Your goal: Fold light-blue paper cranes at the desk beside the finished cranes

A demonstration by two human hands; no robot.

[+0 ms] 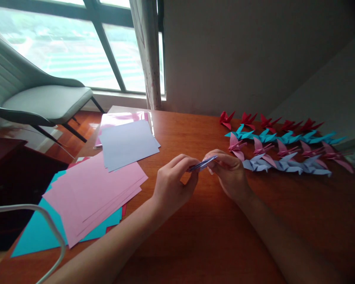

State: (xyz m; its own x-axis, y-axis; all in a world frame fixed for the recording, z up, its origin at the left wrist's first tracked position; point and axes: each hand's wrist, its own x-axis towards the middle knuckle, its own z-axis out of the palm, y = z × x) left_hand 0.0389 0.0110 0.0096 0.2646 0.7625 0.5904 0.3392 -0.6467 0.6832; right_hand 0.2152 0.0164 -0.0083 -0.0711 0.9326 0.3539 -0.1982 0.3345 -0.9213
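Note:
A small folded piece of lavender paper (205,162) is held up over the table between my two hands, seen nearly edge-on with several layers. My left hand (177,175) pinches its left end between thumb and fingers. On the other end, my right hand (227,169) is closed with the thumb and fingertips on the paper. Just right of that hand stand lavender paper cranes (257,163) in a row. Behind them are rows of pink cranes (236,146), turquoise cranes (264,136) and red cranes (247,120).
Lavender sheets (130,144) lie at the table's back left, partly over a shiny pink packet (124,117). Nearer are pink sheets (97,189) on turquoise sheets (35,232). A white cable-like curve (51,225) crosses the lower left. A chair (47,98) stands by the window.

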